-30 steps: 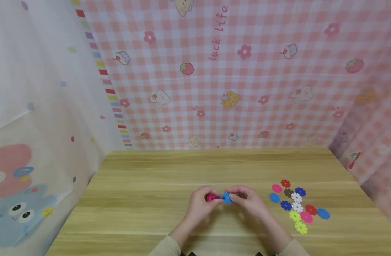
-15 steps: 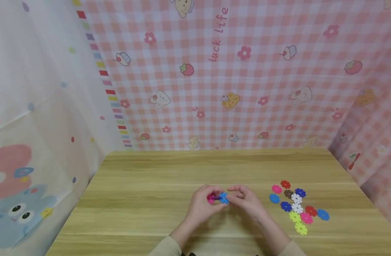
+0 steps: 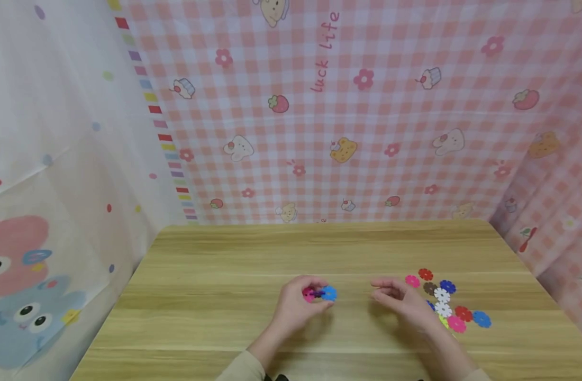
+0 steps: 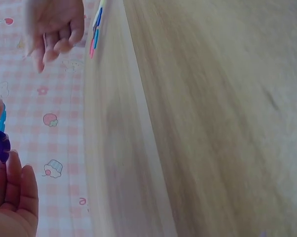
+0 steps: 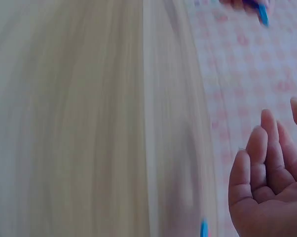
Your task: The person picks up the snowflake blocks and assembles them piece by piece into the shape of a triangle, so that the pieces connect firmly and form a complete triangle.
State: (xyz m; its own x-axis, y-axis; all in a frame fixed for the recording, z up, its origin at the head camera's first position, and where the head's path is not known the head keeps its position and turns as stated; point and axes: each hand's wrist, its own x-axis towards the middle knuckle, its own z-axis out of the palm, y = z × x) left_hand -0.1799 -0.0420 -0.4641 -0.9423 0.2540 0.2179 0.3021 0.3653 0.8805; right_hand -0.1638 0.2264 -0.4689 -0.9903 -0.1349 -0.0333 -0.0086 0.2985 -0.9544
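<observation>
Right hand [image 3: 406,302] rightward, yellow disc [image 3: 444,320] part-hidden

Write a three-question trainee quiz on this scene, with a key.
1. True or false: the person's right grip is empty.
2. Fill in: in the left grip, a ____ disc sits between the light-blue notched plastic disc and the pink notched plastic disc.
3. How many red notched plastic discs show on the wood-grain table in the head view?
Key: 1. True. 2. Purple notched plastic disc. 3. Two.
</observation>
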